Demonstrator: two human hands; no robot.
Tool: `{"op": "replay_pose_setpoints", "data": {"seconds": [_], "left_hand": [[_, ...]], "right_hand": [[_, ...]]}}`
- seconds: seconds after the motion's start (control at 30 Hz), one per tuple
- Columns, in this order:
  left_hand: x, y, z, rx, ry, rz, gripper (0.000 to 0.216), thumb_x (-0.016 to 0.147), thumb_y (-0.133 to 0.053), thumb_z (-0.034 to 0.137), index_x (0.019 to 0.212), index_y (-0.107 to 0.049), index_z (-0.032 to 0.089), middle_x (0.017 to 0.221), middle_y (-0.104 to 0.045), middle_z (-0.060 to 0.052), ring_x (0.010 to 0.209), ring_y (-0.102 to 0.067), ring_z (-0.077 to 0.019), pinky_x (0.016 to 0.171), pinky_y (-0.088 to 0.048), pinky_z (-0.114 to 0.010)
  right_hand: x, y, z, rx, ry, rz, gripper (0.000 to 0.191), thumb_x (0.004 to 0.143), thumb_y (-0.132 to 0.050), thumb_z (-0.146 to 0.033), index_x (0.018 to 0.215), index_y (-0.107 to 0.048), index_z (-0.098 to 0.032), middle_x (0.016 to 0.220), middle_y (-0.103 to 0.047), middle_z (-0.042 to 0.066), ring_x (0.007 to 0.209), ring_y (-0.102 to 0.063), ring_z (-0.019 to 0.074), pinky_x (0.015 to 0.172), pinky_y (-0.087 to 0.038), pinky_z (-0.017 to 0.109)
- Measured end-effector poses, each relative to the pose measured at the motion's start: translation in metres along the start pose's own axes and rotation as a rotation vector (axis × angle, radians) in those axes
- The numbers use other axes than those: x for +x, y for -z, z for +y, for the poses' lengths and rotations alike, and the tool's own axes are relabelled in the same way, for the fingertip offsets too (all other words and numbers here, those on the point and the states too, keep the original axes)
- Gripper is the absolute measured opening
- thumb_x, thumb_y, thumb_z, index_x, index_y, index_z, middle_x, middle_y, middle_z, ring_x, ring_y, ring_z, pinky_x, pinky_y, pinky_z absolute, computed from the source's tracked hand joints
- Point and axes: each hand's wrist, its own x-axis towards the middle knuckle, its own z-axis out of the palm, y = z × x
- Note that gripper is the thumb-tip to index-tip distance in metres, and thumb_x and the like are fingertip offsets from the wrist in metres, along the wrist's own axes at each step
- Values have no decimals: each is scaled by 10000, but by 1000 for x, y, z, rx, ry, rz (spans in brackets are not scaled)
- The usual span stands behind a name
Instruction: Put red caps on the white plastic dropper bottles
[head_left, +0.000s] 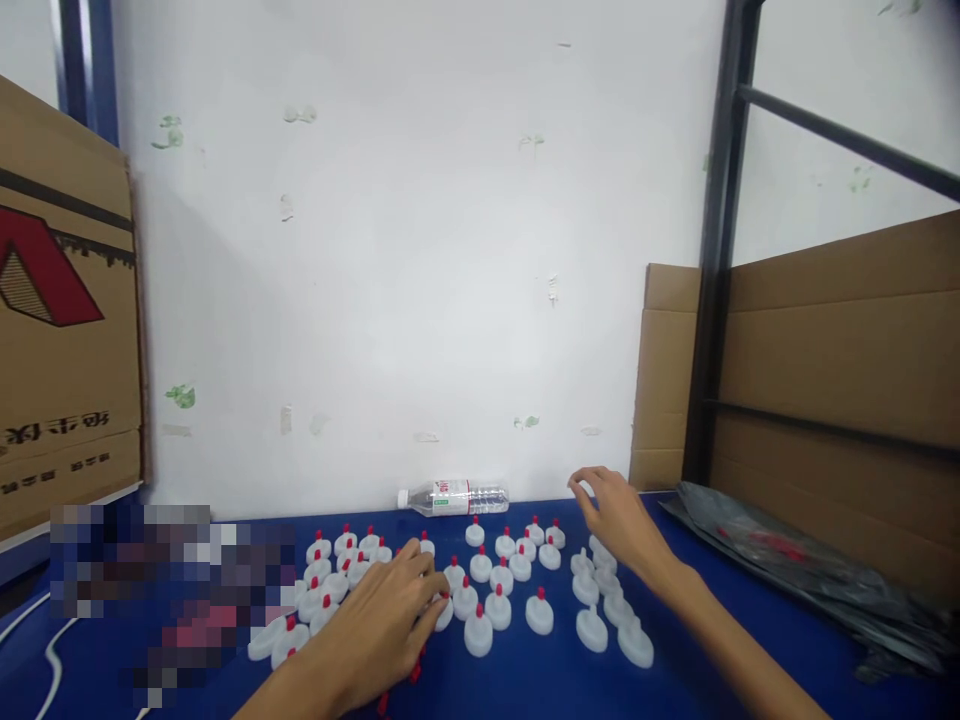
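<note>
White plastic caps (499,606) with red tips stand clustered on the blue table (540,690). At seven o'clock of the cluster, our left hand (390,620) rests on caps, fingers loosely bent; at two o'clock our right hand (611,515) hovers, fingertips nearly pinched. We cannot tell whether either holds anything. A bottle (454,497) lies at twelve o'clock.

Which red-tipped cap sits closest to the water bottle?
The cap at the cluster's back edge, directly in front of the bottle; the others sit farther forward or off to the sides.
</note>
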Motion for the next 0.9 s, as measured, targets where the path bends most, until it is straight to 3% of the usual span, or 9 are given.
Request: {"op": "replay_pose_setpoints", "data": {"seconds": [0.2,0.3,0.43,0.53,0.6,0.73,0.9], "left_hand": [[-1,-1,4,-76,-31,13,271,1031,-395,251,949,-652,230,969,-629,-42,983,-586,-238,842,-453,-383],[0,-3,4,-31,-33,6,290,1038,-383,265,964,-661,234,975,-633,-49,980,-587,-246,814,-453,-379],[1,-5,-1,46,13,14,308,1037,-364,271,998,-669,247,1006,-633,-66,1038,-570,-283,774,-461,-378],[2,-2,-4,76,36,41,269,1017,-389,261,1075,-651,245,1071,-638,-80,1100,-561,-309,816,-460,-404],[1,4,-5,76,49,40,248,998,-407,255,1089,-636,230,1075,-647,-85,1023,-600,-295,801,-457,-403],[-1,19,-7,58,65,-52,247,940,-435,196,858,-667,223,888,-673,-55,795,-632,-233,700,-432,-340],[-6,25,-12,45,105,-138,199,845,-540,175,815,-725,242,900,-700,-66,881,-639,-267,719,-427,-342]], "right_hand": [[2,-27,42,-86,-196,-222,420,1054,-365,-385,1054,-723,-166,1101,-696,172,1089,-633,368,900,-465,487],[0,-37,48,-82,-232,-328,520,1063,-302,-473,1040,-743,-199,1114,-708,161,1118,-629,385,926,-448,545],[-1,-43,51,-58,-252,-424,574,1055,-263,-542,1060,-743,-226,1155,-698,145,1141,-628,363,954,-444,534],[1,-43,53,-55,-287,-438,572,1051,-232,-557,1204,-688,-247,1266,-644,160,1192,-597,366,953,-441,545],[2,-42,54,-63,-328,-441,602,1049,-201,-561,1248,-664,-233,1269,-637,188,1207,-582,390,952,-421,591],[1,-43,56,-56,-381,-467,658,1043,-189,-571,1127,-718,-190,1162,-694,199,1163,-609,419,957,-380,665],[-1,-42,53,-29,-352,-409,645,1038,-253,-559,993,-743,-142,1047,-728,220,1069,-654,445,921,-417,644]]}}
